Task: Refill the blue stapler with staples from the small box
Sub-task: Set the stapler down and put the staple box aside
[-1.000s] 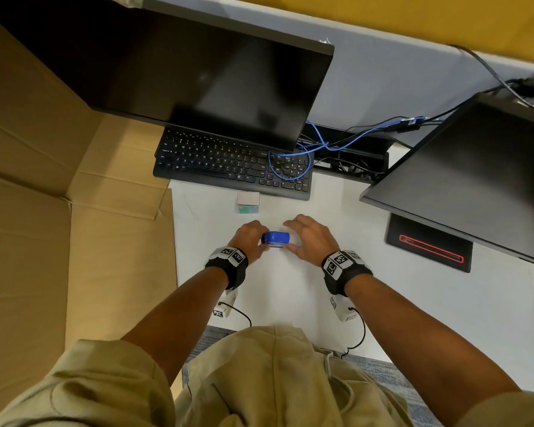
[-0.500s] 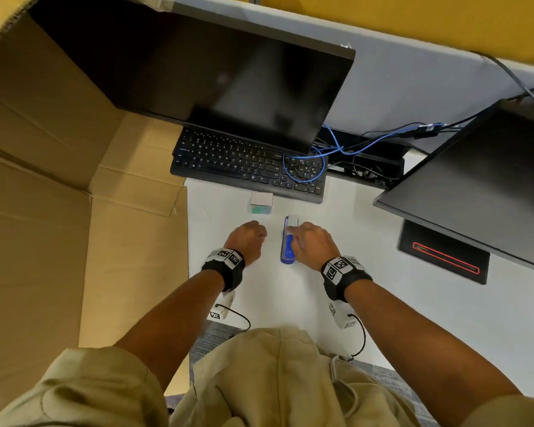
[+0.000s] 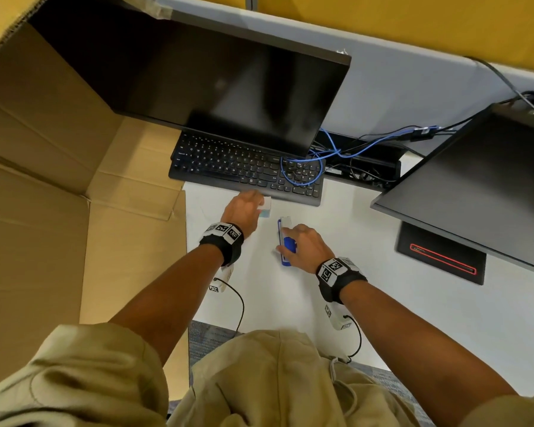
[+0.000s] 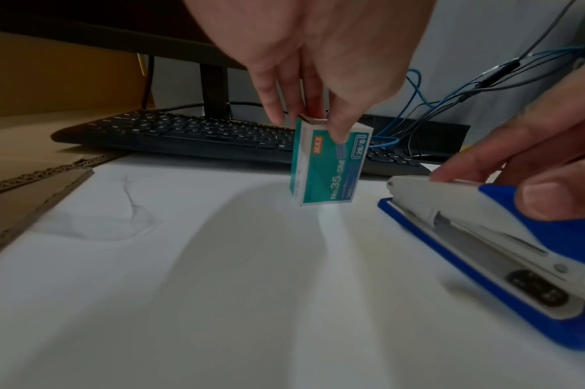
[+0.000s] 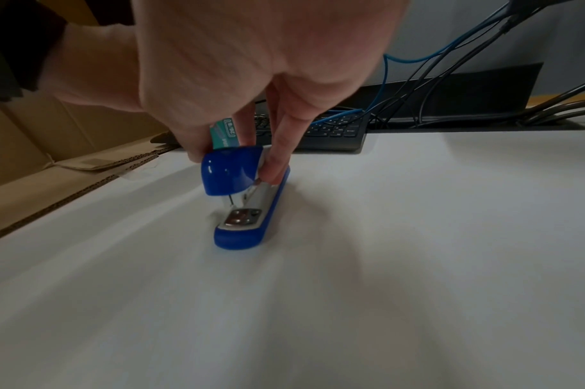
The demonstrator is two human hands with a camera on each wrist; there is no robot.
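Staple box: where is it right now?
In the left wrist view the staple box is pinched by the left hand, tilted on the white desk, just in front of the keyboard and left of the blue stapler.

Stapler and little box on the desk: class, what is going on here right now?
A person sits at a white desk. Their left hand pinches the small teal staple box by its top, tilted just above the desk, in front of the keyboard. Their right hand grips the blue stapler, which rests on the desk. No staples are visible outside the box.
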